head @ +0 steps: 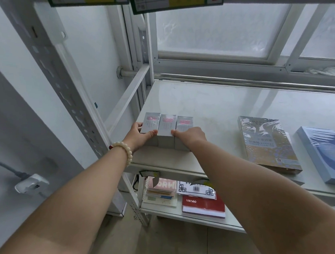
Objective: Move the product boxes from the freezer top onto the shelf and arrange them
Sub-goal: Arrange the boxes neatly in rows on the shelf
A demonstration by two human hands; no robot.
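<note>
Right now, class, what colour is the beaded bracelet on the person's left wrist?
Cream-white beaded bracelet with one red bead, in the head view.

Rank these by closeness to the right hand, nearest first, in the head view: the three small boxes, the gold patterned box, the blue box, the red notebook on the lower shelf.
1. Three small boxes: under the right hand, at the shelf's left end.
2. Gold patterned box: further right, same shelf.
3. Blue box: far right.

Red notebook: one shelf below; too close to call against the gold box.

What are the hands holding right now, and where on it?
Both hands clasp a row of three small grey boxes on the shelf: left hand at its left end, right hand at the right.
</note>
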